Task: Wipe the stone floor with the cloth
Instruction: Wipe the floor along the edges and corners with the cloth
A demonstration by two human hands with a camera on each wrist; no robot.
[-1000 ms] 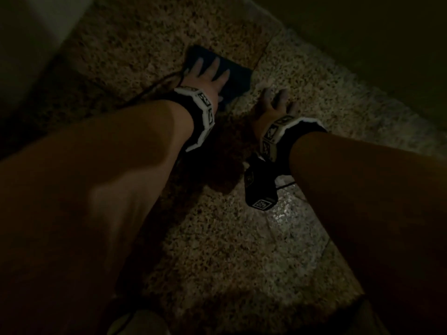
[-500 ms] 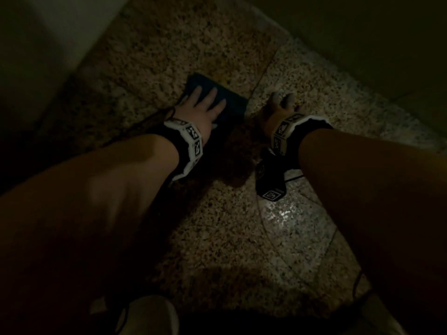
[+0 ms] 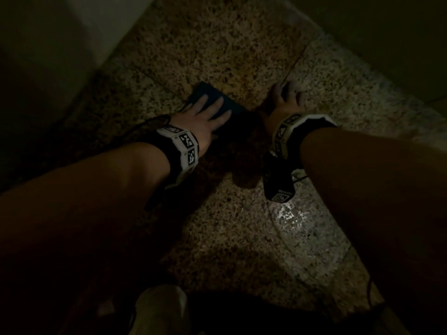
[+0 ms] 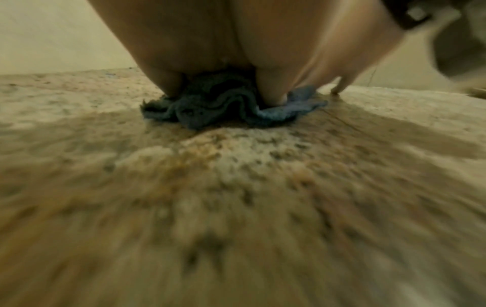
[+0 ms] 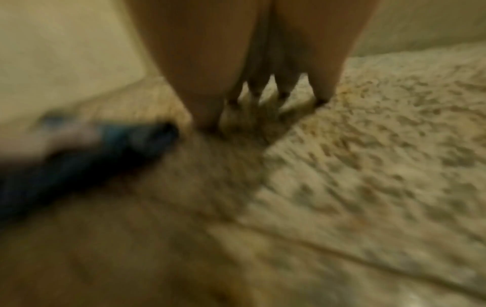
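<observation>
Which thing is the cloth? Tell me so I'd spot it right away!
Look at the speckled stone floor between the two arms. The left hand presses flat on a small dark blue cloth; the right hand rests on bare stone. The cloth is the only blue thing there.

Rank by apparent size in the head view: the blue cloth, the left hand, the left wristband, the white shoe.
1. White shoe, nearest the camera, so its lead is unsure
2. Left hand and left wristband: look alike, unranked
3. Blue cloth, mostly hidden under the hand
</observation>
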